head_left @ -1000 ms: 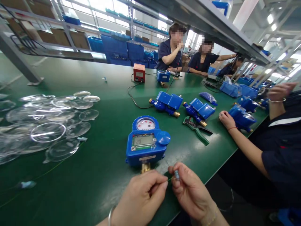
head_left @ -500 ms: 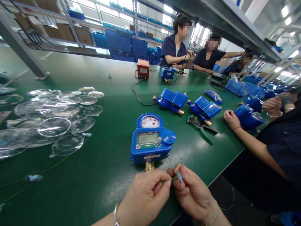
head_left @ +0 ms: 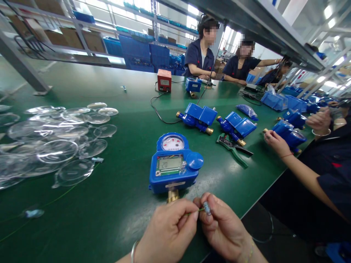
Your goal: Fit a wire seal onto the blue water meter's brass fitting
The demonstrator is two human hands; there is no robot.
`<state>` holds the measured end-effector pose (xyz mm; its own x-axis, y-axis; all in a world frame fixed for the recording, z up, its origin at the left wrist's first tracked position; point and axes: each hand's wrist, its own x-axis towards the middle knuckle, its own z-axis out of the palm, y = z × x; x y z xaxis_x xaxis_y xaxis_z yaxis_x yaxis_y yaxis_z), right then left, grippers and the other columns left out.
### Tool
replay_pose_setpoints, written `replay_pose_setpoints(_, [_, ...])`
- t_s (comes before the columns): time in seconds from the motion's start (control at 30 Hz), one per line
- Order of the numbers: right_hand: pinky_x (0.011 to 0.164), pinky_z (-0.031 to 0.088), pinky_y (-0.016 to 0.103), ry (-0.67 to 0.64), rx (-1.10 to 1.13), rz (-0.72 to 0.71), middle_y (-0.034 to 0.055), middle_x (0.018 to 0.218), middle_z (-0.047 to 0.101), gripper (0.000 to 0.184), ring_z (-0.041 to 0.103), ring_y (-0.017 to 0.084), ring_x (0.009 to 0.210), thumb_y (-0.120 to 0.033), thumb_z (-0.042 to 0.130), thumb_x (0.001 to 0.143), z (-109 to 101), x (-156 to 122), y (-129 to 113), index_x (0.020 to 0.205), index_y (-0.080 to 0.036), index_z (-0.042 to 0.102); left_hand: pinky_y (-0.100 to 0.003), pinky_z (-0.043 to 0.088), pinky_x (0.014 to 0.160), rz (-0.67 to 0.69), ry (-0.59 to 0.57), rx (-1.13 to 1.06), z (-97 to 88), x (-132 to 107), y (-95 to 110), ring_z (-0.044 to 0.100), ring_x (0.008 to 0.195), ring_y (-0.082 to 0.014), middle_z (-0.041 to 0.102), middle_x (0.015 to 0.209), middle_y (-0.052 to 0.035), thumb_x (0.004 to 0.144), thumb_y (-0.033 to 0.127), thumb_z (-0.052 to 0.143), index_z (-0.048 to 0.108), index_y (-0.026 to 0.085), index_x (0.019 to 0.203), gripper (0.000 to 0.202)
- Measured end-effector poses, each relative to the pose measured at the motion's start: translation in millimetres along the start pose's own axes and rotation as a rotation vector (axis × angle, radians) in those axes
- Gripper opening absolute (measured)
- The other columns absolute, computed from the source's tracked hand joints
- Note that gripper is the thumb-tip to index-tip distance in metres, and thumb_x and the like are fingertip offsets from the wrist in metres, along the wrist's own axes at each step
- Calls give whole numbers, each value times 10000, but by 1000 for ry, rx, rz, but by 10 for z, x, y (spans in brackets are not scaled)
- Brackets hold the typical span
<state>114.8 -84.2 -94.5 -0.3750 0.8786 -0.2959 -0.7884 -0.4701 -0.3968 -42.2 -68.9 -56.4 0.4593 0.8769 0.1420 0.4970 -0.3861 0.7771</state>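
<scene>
Left hand (head_left: 167, 233) pinches a thin green wire (head_left: 195, 211), right hand (head_left: 222, 228) a small seal (head_left: 207, 208), just near of the blue meter (head_left: 174, 166). A loosened pinch could let the wire slip free of the seal.

The meter (head_left: 174, 166) sits on the table (head_left: 123, 109) just past my left hand (head_left: 167, 232) and my right hand (head_left: 223, 228). Between them I pinch a wire (head_left: 201, 209) and a seal (head_left: 207, 208). The lids (head_left: 55, 142) lie left of the meter and the pliers (head_left: 233, 148) lie right of it.

The tiny piece (head_left: 207, 208) in the right hand (head_left: 223, 228) is too small to identify; the left hand (head_left: 167, 233) hides most of the green wire (head_left: 200, 210).
</scene>
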Motion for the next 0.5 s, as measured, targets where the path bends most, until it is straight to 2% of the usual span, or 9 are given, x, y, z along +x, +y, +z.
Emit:
replay_pose_setpoints(0.3, [462,389,38,-4,63,9,17,801,558,156,474,-9,543,-243,700,779,30,-4,15,826,-115,626,-180,402,537,22,33,-32,28,-28,-27,550,542,-84,609,614,47,850,217,483,615,217,739,173])
replay_pose_setpoints(0.5, [480,397,36,-27,69,32,10,792,555,139,478,-9,551,-236,685,793,14,-3,39,822,-118,620,-171,422,580,35,24,-93,30,-32,-35,587,599,-83,650,685,48,840,193,497,619,222,772,143])
